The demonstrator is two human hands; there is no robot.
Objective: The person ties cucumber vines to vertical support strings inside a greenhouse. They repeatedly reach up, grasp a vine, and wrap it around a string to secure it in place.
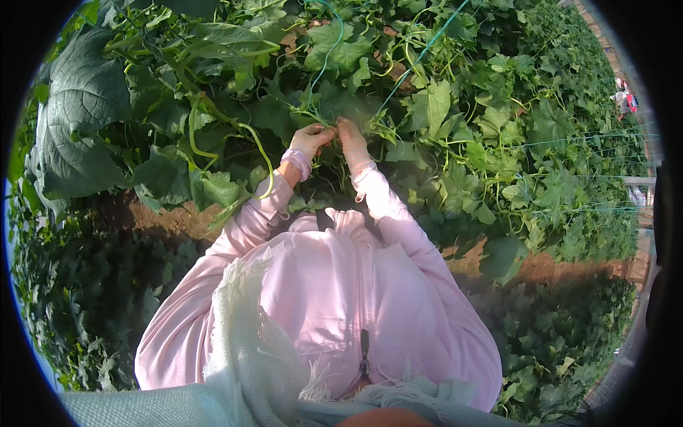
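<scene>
My left hand has its thumb and fingers pinched together at a thin green vine shoot, which sticks out up and to the left of the fingertips. Close beside it on the right, my right hand points its fingertips at the same spot. Whether those fingertips grip the stem is too small to tell. A green twine hangs from the top and runs down to just above my left hand. Another green twine slants down toward the leaves right of my right hand. Lobed leaves of climbing vines surround both hands.
A large dark leaf and bent pale stems crowd the left. More strings cross the foliage at right. Bare soil shows between this row and the plants behind. A person is far off at the right edge.
</scene>
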